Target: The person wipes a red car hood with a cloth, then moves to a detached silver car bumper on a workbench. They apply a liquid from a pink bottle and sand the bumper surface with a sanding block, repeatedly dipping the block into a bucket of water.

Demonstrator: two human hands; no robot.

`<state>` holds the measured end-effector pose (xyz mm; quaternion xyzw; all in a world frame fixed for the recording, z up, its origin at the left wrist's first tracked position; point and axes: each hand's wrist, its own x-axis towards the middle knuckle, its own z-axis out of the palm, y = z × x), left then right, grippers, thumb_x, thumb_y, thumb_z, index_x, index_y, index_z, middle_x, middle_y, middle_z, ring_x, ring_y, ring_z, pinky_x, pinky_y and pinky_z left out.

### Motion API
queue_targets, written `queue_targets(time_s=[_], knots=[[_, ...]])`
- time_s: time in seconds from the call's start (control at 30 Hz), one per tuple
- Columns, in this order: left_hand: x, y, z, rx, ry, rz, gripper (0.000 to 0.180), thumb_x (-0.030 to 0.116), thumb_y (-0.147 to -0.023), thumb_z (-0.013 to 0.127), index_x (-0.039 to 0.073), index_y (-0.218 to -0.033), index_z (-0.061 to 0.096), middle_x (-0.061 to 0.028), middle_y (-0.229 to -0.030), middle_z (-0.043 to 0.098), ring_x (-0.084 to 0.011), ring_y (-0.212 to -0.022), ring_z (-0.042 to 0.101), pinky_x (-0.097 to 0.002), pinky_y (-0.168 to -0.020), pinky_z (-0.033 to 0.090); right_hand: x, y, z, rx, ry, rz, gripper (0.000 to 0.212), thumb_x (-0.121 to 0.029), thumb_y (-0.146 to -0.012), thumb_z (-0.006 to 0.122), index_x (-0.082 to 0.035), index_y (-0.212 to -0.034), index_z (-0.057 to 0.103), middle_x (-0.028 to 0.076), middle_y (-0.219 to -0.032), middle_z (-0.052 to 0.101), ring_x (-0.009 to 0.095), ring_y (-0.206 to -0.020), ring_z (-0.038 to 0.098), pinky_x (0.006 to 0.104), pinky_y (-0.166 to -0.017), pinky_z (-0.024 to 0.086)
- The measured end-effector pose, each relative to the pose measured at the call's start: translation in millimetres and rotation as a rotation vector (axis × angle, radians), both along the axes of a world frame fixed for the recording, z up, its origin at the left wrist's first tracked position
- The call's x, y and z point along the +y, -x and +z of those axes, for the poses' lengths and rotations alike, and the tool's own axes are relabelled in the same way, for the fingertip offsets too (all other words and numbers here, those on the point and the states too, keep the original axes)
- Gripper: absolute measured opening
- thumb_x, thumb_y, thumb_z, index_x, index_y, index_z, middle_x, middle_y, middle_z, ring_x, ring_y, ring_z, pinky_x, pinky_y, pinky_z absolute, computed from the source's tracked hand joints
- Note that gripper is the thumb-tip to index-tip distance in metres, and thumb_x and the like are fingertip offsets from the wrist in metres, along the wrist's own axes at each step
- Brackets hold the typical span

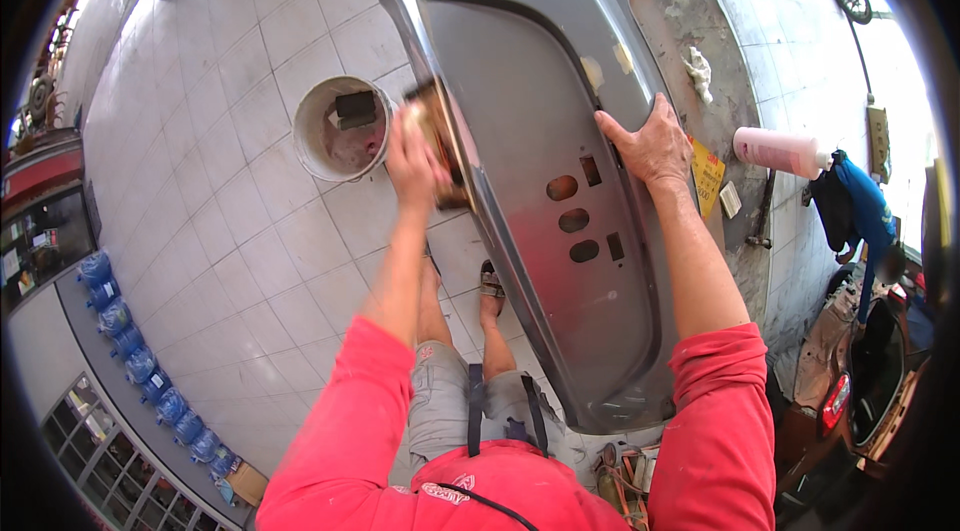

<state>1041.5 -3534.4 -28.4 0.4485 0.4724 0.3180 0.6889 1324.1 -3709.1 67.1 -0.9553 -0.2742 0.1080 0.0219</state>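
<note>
A large grey car body panel [500, 131] with a recessed middle and several cut-out holes stands in front of me, slanting from upper left to lower right. Along its left edge is my left hand [415, 159], smeared by motion, its fingers closed over a small pale pad-like thing that I cannot make out well. On the panel's right side rests my right hand [655, 146], thumb spread from the stretched fingers. Left of the panel, a white bucket [306, 146] holds cloudy liquid and a dark block [355, 109].
Right of the panel, a grey worn surface [735, 91] carries a yellow sandpaper sheet [706, 176], a crumpled white cloth [698, 74] and a small whitish block [730, 199]. A pink bottle [775, 151] lies beyond. Blue water jugs [140, 363] line the left wall; car parts [850, 381] crowd lower right.
</note>
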Motion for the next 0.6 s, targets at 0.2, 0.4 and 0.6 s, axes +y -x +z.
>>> queue_targets(time_s=[0.2, 0.4, 0.6], knots=[[17, -8, 0, 0.022, -0.059, 0.062, 0.045, 0.025, -0.114, 0.047, 0.011, -0.157, 0.048, 0.0006, -0.070, 0.051, -0.0065, -0.042, 0.046, -0.0258, -0.038, 0.045, 8, 1, 1, 0.011, 0.017, -0.004, 0.120, -0.081, -0.079, 0.073, 0.009, -0.153, 0.047, 0.027, -0.145, 0.062, 0.039, -0.134, 0.063, 0.0490, -0.110, 0.052], [-97, 44, -16, 0.085, -0.184, -0.111, 0.048, 0.020, -0.113, 0.049, 0.008, -0.159, 0.047, -0.0087, -0.125, 0.072, -0.0057, -0.050, 0.050, -0.0238, -0.042, 0.047, -1, -1, -2, -0.002, 0.013, -0.014, 0.120, -0.082, -0.079, 0.072, 0.010, -0.153, 0.047, 0.029, -0.147, 0.060, 0.041, -0.135, 0.062, 0.0492, -0.111, 0.050], [74, 4, -27, -0.028, 0.062, 0.120, 0.046, 0.027, -0.113, 0.049, 0.013, -0.157, 0.049, 0.0003, -0.070, 0.049, -0.0068, -0.044, 0.047, -0.0260, -0.040, 0.047, 11, 6, 0, 0.018, -0.007, 0.016, 0.119, -0.080, -0.080, 0.073, 0.011, -0.153, 0.046, 0.031, -0.147, 0.060, 0.044, -0.136, 0.060, 0.0509, -0.112, 0.049]])
